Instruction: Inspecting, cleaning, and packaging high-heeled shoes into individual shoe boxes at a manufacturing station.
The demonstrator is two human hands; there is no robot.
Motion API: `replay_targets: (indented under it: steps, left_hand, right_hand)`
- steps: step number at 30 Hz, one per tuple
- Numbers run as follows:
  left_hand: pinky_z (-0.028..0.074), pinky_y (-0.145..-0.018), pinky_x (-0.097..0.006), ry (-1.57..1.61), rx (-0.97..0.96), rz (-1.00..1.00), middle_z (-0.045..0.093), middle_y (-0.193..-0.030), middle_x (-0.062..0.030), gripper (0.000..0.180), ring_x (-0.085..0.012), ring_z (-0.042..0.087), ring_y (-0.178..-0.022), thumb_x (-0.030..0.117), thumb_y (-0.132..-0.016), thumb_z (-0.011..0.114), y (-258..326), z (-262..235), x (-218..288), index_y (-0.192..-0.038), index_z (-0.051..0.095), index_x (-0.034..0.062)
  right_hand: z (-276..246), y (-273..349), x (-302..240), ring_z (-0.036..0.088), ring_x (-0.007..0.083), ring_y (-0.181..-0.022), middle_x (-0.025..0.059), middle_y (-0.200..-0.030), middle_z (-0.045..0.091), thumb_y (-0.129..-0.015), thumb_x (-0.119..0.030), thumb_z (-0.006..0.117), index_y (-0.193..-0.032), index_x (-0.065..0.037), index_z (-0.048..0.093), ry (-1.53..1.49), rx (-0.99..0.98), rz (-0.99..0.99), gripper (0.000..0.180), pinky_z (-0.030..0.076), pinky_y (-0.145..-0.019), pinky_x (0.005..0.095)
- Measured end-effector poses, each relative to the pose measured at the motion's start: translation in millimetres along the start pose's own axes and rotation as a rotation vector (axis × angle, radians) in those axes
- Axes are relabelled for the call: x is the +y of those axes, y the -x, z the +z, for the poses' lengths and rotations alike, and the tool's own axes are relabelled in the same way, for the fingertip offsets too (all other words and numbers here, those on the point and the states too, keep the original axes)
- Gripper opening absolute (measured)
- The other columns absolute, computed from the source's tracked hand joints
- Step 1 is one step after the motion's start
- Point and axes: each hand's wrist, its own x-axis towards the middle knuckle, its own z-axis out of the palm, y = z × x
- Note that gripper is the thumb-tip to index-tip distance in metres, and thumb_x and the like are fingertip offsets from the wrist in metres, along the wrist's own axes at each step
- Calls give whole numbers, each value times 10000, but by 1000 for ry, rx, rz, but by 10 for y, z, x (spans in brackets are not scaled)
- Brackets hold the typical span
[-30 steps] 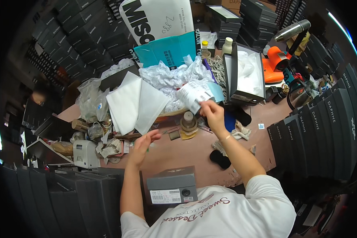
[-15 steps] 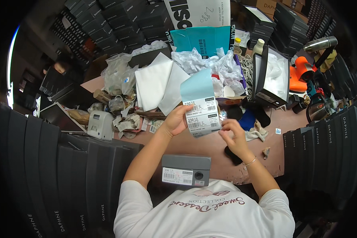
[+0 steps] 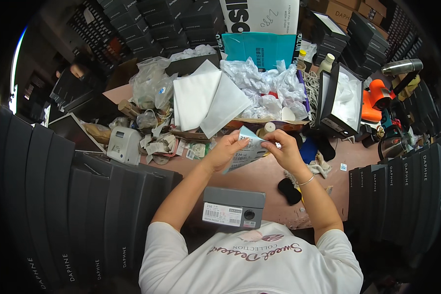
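A strip of white printed labels on pale-blue backing (image 3: 250, 153) is held up over the table, bent and tilted. My left hand (image 3: 226, 153) pinches its left side between thumb and fingers. My right hand (image 3: 285, 152) is closed on its upper right corner, with fingertips and thumb pressed together. Below the strip, close to my body, stands a grey shoebox (image 3: 234, 197) with a white label and a dark round spot on its near end. Neither hand touches the box.
Dark shoeboxes are stacked on the left (image 3: 95, 210) and right (image 3: 402, 183). Behind my hands are white paper sheets (image 3: 196, 100) and a carton of crumpled tissue (image 3: 264, 78). A white label printer (image 3: 124, 145) stands left; an orange tool (image 3: 376, 100) lies right.
The label strip, flat and facing me earlier, is now bent and turned at a slant. My right hand has moved up from its lower right edge to its upper corner.
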Motion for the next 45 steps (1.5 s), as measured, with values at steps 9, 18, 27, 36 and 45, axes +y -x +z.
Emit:
replay_targets:
  steps: [9,18,27,36,45]
  left_hand:
    - [477,-698,-241,-246,184,145,640,-905,-25,243,-70,565,-796,194,-931,613,161,-179,-279,-1005,675,-30]
    - [443,-703,-217,33,387,-6,634,-880,-18,389,-39,541,-817,351,-968,546,406,-436,-832,-914,662,-16]
    - [267,-1096,-458,514,1052,299,331,-1462,-152,631,-261,316,-1362,403,-978,484,646,-949,-1210,-1448,266,43]
    - [131,-1151,-414,89,809,163,162,-1543,-169,874,-261,145,-1433,444,-884,613,1029,-588,-997,-1491,156,12]
    - [379,-979,-340,97,573,237,540,-1161,-144,549,-217,500,-1103,277,-818,579,1687,450,-820,-1264,465,-22]
  right_hand:
    - [401,111,307,600,98,-762,42,-858,648,-827,-90,714,-980,7,618,-279,-5,184,205,472,-680,230]
    - [835,-39,548,654,256,-811,170,-999,653,-831,-52,652,-927,5,623,136,-35,0,116,500,-675,316]
    - [671,-192,451,538,69,-750,13,-858,583,-907,-60,621,-983,-7,570,-216,215,99,105,448,-678,206]
    - [257,519,251,498,15,-708,-29,-834,558,-889,-54,647,-958,-58,525,-512,238,415,139,399,-608,162]
    - [40,1091,-621,495,29,-719,-20,-843,557,-854,-82,698,-926,-41,540,-487,71,452,179,399,-632,172]
